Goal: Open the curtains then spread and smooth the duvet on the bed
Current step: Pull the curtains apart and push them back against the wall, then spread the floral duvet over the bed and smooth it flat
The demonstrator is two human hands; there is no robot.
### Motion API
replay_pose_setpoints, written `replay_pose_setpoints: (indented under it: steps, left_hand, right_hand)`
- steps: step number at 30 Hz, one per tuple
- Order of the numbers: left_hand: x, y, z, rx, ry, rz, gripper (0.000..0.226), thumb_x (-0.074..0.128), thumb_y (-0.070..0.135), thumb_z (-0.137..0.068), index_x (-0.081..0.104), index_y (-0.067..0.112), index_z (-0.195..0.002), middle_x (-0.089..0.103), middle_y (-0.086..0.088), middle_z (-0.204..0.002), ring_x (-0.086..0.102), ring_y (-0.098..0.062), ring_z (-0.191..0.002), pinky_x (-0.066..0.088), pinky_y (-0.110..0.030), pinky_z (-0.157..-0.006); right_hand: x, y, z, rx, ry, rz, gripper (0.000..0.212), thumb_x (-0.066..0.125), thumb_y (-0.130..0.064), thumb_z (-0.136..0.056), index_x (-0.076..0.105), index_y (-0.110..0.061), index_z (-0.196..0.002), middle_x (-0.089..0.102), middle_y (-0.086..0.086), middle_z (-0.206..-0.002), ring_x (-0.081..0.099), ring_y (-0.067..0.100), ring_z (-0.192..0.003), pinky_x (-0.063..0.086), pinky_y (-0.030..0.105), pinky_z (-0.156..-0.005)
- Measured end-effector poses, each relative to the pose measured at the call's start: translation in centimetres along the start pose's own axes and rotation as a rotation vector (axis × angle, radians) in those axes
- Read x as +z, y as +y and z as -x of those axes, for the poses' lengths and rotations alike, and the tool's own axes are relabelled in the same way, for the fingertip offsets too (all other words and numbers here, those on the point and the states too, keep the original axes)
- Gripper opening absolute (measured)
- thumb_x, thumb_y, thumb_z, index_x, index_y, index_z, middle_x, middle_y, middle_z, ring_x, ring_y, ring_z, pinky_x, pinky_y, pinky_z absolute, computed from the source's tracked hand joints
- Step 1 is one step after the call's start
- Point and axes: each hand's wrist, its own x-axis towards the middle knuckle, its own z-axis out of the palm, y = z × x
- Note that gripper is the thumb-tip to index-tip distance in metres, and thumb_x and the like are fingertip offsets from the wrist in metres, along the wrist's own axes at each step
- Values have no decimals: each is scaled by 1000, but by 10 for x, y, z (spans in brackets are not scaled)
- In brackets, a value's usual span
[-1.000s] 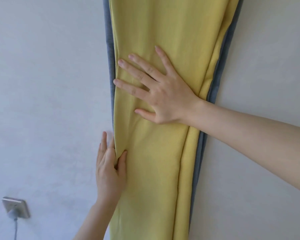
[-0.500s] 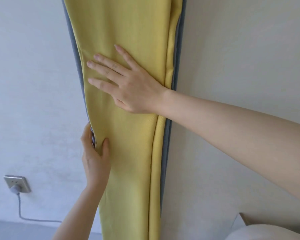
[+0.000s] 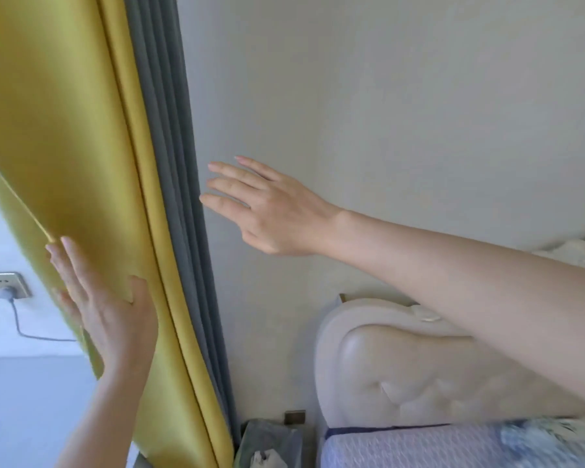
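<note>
A yellow curtain [image 3: 68, 136] with a grey lining [image 3: 169, 136] hangs bunched at the left against the wall. My left hand [image 3: 105, 309] lies with straight fingers against the curtain's left edge, thumb on the front of the fabric. My right hand [image 3: 267, 207] is held flat with fingers straight, off the curtain, its fingertips just right of the grey lining, in front of the bare wall. At the lower right is the bed's mattress [image 3: 419, 444] with a patterned cover. The duvet is out of view.
A cream padded headboard [image 3: 402, 366] stands at the lower right, against the wall. A bin with a plastic liner [image 3: 267, 444] sits between curtain and bed. A wall socket with a plugged cable [image 3: 7, 285] is at the left, above a grey ledge [image 3: 31, 400].
My right hand has come off the yellow fabric and now hovers right of the curtain. My left hand has let go of its pinch on the edge. The view has swung right, showing the bed.
</note>
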Motion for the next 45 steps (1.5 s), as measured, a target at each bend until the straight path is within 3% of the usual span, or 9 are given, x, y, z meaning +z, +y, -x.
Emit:
replay_pose_setpoints:
  steps: [7,18,22,24,31,35,40,43,45]
  left_hand:
    - [-14,48,103,176,-297,84,68,47,0,-93,20,21,-152,10,4,-162,1,-10,-148,11,-45,-120]
    - [54,110,274,128,-942,263,44,50,3,-91,49,19,-132,49,1,-142,50,-30,-123,38,-35,-103]
    - [84,121,345,14,-1231,312,34,50,7,-94,55,17,-126,50,6,-137,50,-16,-121,37,-19,-96]
    - [106,125,380,13,-1350,284,31,51,7,-94,56,17,-123,52,7,-132,55,-11,-104,41,-12,-82]
    - [178,137,474,65,-1718,218,24,54,6,-92,61,14,-113,57,-1,-129,61,-30,-90,48,-32,-73]
    - [212,138,515,71,-1903,99,24,55,9,-92,58,13,-116,56,-5,-126,53,-15,-63,40,-25,-56]
    - [247,133,553,-80,-2069,-151,43,61,15,-90,50,6,-130,53,-11,-127,56,-30,-109,46,-37,-91]
    - [264,127,592,-190,-2122,-255,20,63,14,-90,59,5,-108,53,-9,-93,53,-23,-80,42,-32,-76]
    - [276,116,625,-201,-2154,-307,28,61,13,-91,55,4,-117,53,-11,-90,53,-25,-78,37,-29,-67]
  right_hand:
    - [-61,-34,120,210,-160,-43,44,54,-9,-80,63,1,-122,68,17,-113,55,36,-125,43,47,-105]
    - [-120,-96,371,833,-549,-85,35,53,-18,-85,62,-3,-116,68,16,-102,62,33,-109,48,40,-92]
    - [-139,-127,456,1037,-729,-127,34,41,-20,-96,52,-3,-124,63,13,-111,54,29,-114,46,39,-92]
    - [-143,-141,493,1142,-808,-157,34,40,-22,-100,49,-4,-128,63,12,-113,53,28,-115,46,39,-93]
    - [-148,-182,592,1472,-1058,-228,40,37,-26,-103,41,-8,-139,61,10,-122,49,25,-122,48,38,-95]
    - [-151,-211,630,1602,-1183,-256,38,36,-29,-103,42,-10,-136,61,9,-121,48,26,-121,50,39,-92]
    - [-149,-248,673,1720,-1257,-287,36,38,-30,-103,45,-10,-132,62,8,-117,51,26,-116,51,38,-85]
    - [-132,-273,713,1776,-1314,-347,41,40,-28,-102,40,-10,-139,56,10,-128,48,28,-122,51,42,-91]
    - [-114,-289,741,1807,-1324,-368,42,41,-25,-101,36,-10,-141,52,11,-134,45,30,-126,50,43,-93]
